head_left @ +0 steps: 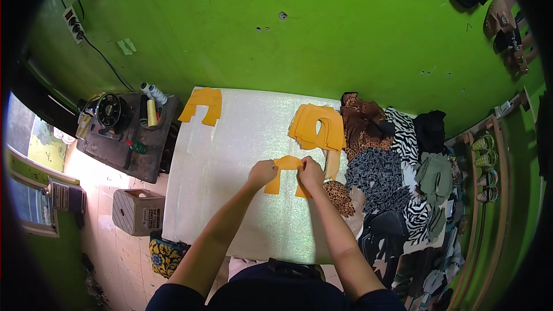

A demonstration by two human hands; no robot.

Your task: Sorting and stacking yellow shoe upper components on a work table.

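Between my hands is an arch-shaped yellow cut piece, its two legs pointing toward me over the white table. My left hand pinches its left shoulder, and my right hand grips the right shoulder. Beyond my right hand lies a fanned stack of similar yellow pieces, with a narrow tan strip below it. A few more yellow pieces rest at the table's far left corner. Whether the held piece touches the tabletop I cannot tell.
Folded leopard, zebra and grey patterned fabrics crowd the right side. On the left stands a sewing machine on a dark table with thread cones. A grey box sits on the floor. Sandals hang at right.
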